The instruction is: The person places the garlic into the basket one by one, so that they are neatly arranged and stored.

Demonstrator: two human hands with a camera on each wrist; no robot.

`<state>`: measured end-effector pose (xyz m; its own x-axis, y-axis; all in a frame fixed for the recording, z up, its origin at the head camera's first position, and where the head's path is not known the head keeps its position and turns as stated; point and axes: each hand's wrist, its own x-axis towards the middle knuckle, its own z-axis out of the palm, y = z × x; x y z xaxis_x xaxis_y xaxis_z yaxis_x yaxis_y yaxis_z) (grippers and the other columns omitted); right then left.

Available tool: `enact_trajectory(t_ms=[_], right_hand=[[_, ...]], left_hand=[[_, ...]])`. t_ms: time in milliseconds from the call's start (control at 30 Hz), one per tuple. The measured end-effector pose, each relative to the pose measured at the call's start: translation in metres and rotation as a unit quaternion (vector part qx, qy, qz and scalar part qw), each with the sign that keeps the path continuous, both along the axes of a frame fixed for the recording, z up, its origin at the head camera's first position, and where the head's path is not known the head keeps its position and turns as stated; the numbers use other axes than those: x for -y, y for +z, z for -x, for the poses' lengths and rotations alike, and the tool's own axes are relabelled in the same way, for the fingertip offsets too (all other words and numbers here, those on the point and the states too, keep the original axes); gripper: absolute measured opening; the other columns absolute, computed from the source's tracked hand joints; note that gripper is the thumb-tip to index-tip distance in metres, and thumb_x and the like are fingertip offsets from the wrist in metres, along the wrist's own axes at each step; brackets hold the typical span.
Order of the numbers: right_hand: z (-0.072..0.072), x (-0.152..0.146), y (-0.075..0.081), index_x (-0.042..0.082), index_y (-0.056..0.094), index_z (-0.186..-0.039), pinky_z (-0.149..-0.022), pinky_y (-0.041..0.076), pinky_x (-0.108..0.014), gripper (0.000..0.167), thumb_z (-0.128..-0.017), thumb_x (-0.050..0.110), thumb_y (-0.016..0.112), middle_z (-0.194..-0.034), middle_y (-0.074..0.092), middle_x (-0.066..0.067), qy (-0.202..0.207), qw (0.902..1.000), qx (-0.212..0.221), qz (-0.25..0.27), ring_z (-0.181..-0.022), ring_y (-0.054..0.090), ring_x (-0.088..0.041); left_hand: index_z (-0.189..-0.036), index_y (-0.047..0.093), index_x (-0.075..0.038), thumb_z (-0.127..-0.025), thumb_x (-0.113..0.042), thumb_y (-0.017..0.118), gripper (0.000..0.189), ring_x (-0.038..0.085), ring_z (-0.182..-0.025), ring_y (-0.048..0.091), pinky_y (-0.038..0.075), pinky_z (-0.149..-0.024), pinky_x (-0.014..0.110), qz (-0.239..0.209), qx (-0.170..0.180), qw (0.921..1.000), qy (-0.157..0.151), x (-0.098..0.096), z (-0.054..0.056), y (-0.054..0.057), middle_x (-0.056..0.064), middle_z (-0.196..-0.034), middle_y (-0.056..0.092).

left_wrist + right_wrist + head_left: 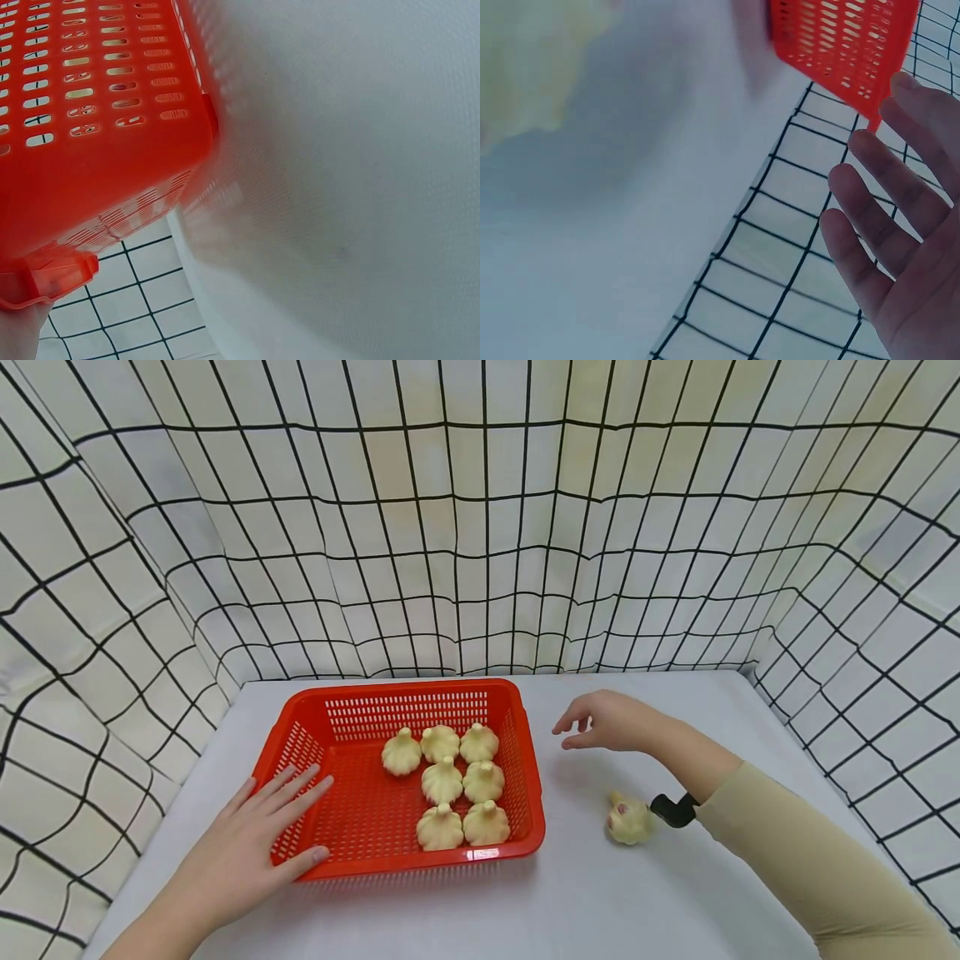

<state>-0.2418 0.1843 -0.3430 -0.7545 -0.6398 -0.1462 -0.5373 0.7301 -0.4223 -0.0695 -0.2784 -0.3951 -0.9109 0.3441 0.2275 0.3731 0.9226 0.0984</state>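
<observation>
A red plastic basket [360, 860] with slotted walls stands on the white table. Several garlic bulbs [442, 782] sit in its right half, in short rows. My left hand [255, 835] rests on the basket's left rim with fingers spread; in the left wrist view only a bit of it shows beside the red wall. My right hand [615, 722] hovers above the table to the right of the basket, fingers loosely bent and holding nothing. One more garlic bulb [628, 821], with purplish marks, lies on the table below my right forearm.
Black netting [487, 527] over white cloth encloses the table at the back and both sides. A black strap end [673, 810] sticks out from the right wrist above the table. White tabletop [600, 902] extends in front and to the right of the basket.
</observation>
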Motion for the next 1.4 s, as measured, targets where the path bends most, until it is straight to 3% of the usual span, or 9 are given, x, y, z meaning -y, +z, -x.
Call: enact_trajectory(t_ms=[367,633,1033,1400], right_hand=[[-0.021,-0.054,-0.026,0.020,0.076,-0.110,-0.074,0.053,-0.029,0.025,-0.088,0.030,0.076,-0.107,0.069,0.003,-0.018,0.9984,0.055,0.002,-0.090,0.060,-0.011],[-0.033,-0.074,-0.035,0.019,0.076,-0.111,-0.075,0.053,-0.029,0.028,-0.088,0.036,0.075,-0.109,0.069,0.003,-0.017,0.9975,0.068,0.010,-0.091,0.060,-0.011],[-0.048,-0.079,-0.044,0.026,0.075,-0.109,-0.071,0.051,-0.031,0.034,-0.083,0.048,0.076,-0.108,0.065,0.008,-0.045,0.9926,0.112,-0.017,-0.091,0.059,-0.012],[-0.054,-0.072,-0.050,0.024,0.074,-0.109,-0.076,0.050,-0.033,0.032,-0.081,0.037,0.081,-0.104,0.064,0.009,-0.046,0.9887,0.136,-0.043,-0.087,0.056,-0.013]], left_hand=[[-0.152,0.042,-0.023,-0.085,-0.064,0.065,0.082,0.040,-0.139,0.035,-0.017,-0.117,0.035,0.001,0.037,0.9992,0.016,-0.002,-0.001,0.003,0.010,-0.155,0.039],[-0.152,0.042,-0.023,-0.085,-0.063,0.066,0.082,0.040,-0.139,0.035,-0.017,-0.117,0.033,-0.001,0.033,0.9994,0.014,-0.002,-0.001,0.003,0.010,-0.156,0.039],[-0.152,0.042,-0.023,-0.085,-0.062,0.066,0.081,0.040,-0.138,0.037,-0.017,-0.117,0.032,0.000,0.017,0.9998,0.007,0.000,-0.001,0.001,0.009,-0.155,0.040],[-0.153,0.042,-0.024,-0.085,-0.064,0.065,0.082,0.039,-0.139,0.036,-0.018,-0.117,0.032,0.006,0.024,0.9996,0.011,-0.001,0.000,0.002,0.009,-0.156,0.039]])
